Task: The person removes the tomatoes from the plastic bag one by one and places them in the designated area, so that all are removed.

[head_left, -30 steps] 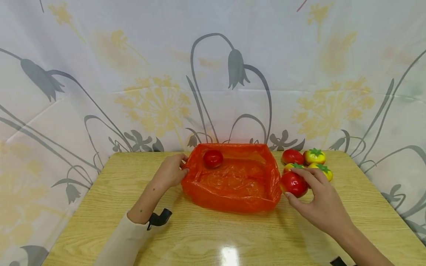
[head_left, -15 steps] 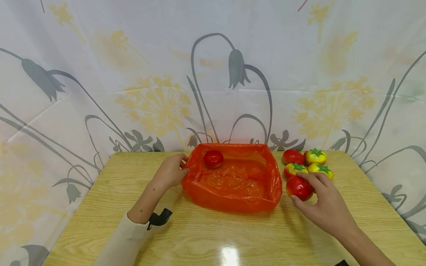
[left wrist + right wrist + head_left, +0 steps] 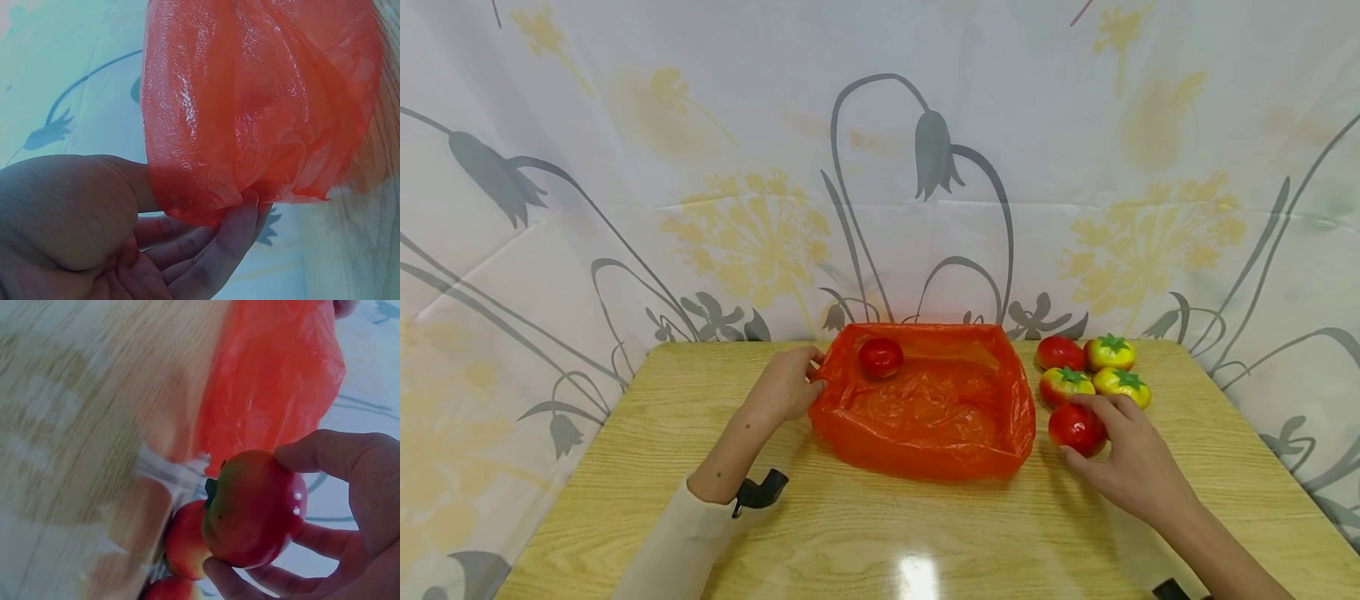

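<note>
In the head view an orange-red plastic bag (image 3: 921, 463) stands with its mouth spread wide, and one red tomato (image 3: 881, 358) lies inside at the back left. My left hand (image 3: 781, 387) pinches the bag's left rim; in the left wrist view the thumb is partly covered by the film. To the right of the bag my right hand (image 3: 1138, 458) grips a glossy red tomato (image 3: 259, 509) between thumb and fingers. The right wrist view shows its small green stalk end. Whether this tomato touches the table cannot be told.
Just beyond my right hand several more tomatoes sit close together: a red one (image 3: 1060, 354) and yellow-red ones with green leafy tops (image 3: 1111, 353). All stand on a light wooden table (image 3: 850, 533). A flower-printed cloth (image 3: 775, 167) hangs behind the table's back edge.
My right hand has shifted slightly right and nearer to me with the tomato, away from the bag's right side. The left hand and bag have stayed put.
</note>
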{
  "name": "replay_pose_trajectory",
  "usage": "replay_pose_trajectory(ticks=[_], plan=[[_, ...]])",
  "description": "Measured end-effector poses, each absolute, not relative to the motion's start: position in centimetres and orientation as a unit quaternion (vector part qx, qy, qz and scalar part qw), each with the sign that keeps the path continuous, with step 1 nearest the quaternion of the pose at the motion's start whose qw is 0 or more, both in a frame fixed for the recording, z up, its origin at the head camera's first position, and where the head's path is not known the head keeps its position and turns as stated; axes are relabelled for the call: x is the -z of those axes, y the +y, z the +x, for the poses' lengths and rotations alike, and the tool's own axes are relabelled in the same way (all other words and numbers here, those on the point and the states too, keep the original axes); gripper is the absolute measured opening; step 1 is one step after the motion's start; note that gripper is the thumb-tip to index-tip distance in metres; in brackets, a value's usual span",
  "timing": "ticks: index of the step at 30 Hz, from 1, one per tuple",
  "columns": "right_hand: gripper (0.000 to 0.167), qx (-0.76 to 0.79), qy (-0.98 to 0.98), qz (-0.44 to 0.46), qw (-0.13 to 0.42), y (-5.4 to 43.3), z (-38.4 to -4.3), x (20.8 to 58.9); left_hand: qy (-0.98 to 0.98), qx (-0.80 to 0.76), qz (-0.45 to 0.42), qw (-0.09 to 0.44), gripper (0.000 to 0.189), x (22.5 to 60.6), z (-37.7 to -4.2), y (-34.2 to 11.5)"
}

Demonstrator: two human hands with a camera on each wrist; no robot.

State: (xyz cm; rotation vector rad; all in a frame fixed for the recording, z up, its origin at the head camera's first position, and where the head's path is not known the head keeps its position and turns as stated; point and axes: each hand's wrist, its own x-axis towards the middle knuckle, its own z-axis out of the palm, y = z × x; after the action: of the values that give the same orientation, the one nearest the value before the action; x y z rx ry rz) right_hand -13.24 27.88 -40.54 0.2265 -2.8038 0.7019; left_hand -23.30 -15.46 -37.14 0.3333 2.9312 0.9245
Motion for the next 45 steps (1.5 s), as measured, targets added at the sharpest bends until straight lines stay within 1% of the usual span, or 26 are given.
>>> replay_pose_trajectory(ticks=[11, 21, 45], plan=[[0.064, -0.233, -0.964, 0.075, 0.108, 28.5, -13.9, 41.5, 0.949, -0.296, 0.108, 0.027, 0.029, 37.2, -23.4, -15.4], [0.066, -0.223, -0.969, 0.069, 0.079, 28.8, -14.1, 42.0, 0.947, -0.300, 0.110, 0.030, 0.029, 37.3, -23.5, -15.5], [0.068, -0.218, -0.971, 0.061, 0.076, 28.6, -13.8, 42.0, 0.948, -0.300, 0.102, 0.029, 0.029, 37.3, -23.5, -15.5]])
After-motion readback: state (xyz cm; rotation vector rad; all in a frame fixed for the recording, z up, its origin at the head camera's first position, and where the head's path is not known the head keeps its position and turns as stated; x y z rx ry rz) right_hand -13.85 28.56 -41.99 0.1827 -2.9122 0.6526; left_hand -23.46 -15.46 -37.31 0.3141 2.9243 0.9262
